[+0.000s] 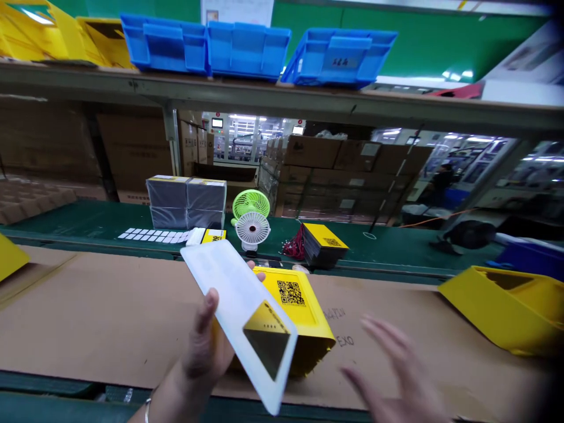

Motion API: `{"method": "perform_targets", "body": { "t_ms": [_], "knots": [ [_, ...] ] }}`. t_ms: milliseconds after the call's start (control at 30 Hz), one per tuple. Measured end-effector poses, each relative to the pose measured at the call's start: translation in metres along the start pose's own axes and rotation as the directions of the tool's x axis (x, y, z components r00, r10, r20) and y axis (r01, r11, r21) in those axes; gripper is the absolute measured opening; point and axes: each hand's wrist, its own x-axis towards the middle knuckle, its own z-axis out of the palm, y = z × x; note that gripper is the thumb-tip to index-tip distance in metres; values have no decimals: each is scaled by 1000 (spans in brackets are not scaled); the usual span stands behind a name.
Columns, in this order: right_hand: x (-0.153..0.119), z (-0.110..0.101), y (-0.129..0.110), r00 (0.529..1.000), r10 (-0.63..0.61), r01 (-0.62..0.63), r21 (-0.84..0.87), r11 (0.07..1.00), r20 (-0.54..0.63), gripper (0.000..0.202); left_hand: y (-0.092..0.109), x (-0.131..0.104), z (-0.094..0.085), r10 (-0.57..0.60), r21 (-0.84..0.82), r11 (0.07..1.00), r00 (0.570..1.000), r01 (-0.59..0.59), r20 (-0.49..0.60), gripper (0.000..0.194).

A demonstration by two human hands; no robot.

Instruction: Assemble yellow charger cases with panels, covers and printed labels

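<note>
plate [220, 276] before box [304, 314] | fans [252, 229] behind box | bins [163, 47] on shelf [264, 94] above

Green wall [434, 47] behind a long shelf [255, 94]

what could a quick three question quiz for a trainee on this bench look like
1. Which hand holds the white panel that partly covers the yellow box?
2. True or false: the right hand is apart from the white panel.
3. How many blue bins stand on the upper shelf? A: two. B: three. C: four.

Key: 1: the left hand. 2: true. 3: B.
</note>
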Motion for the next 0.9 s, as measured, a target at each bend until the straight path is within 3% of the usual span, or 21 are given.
{"method": "perform_targets", "body": {
  "t_ms": [67, 133, 167, 233, 267, 300, 333, 400, 433, 467, 533, 567, 600, 700, 733, 800, 900],
  "knots": [
    [12, 17, -24, 974, -185, 166, 146, 975, 131, 59, -10, -5, 3, -99, 57, 994, 995, 97, 34, 72],
    [24, 27, -45, 941, -318, 280, 259, 924, 118, 57, -13, -7, 4, -182, 174, 971, 979, 165, 89, 82],
    [29, 29, -52, 941, -325, 283, 309, 908, 93, 56, -11, -7, 3, -178, 269, 952, 980, 148, 92, 89],
    [39, 27, -57, 981, -181, 142, 402, 905, 62, 50, -2, -5, 0, -61, 550, 835, 997, 25, 47, 107],
    [43, 26, -57, 996, -51, 14, 453, 892, 70, 45, 4, -3, -1, 44, 719, 692, 998, -59, 40, 118],
    [47, 24, -56, 991, 88, -129, 507, 852, 104, 40, 11, 0, -1, 152, 867, 477, 985, -146, 82, 126],
    [52, 22, -54, 965, 210, -263, 566, 781, 159, 36, 19, 2, -1, 219, 953, 205, 959, -224, 179, 129],
    [60, 19, -52, 889, 353, -452, 677, 581, 291, 37, 32, 7, 3, 154, 887, -304, 901, -348, 406, 118],
    [63, 19, -51, 854, 374, -512, 715, 476, 363, 41, 37, 10, 5, 57, 799, -456, 883, -392, 466, 107],
    [67, 19, -51, 819, 380, -562, 735, 379, 429, 46, 41, 13, 7, -35, 733, -537, 879, -418, 476, 95],
    [70, 21, -49, 761, 391, -630, 733, 256, 518, 58, 46, 21, 8, -132, 709, -571, 899, -414, 419, 82],
    [70, 22, -47, 747, 407, -647, 716, 264, 525, 64, 47, 25, 6, -144, 727, -562, 912, -394, 384, 80],
    [69, 23, -43, 752, 421, -648, 684, 334, 507, 67, 47, 30, 3, -149, 750, -546, 925, -372, 350, 78],
    [60, 29, -26, 830, 379, -542, 429, 723, 409, 61, 43, 45, -13, -189, 822, -474, 948, -317, 256, 77],
    [56, 31, -19, 841, 345, -492, 325, 808, 416, 55, 41, 49, -18, -205, 844, -445, 951, -300, 230, 77],
    [49, 35, -7, 823, 316, -450, 204, 869, 471, 48, 37, 55, -25, -224, 881, -393, 957, -263, 185, 76],
    [43, 38, 6, 800, 340, -488, 206, 848, 495, 46, 32, 58, -30, -233, 916, -347, 964, -203, 125, 77]
  ]
}}
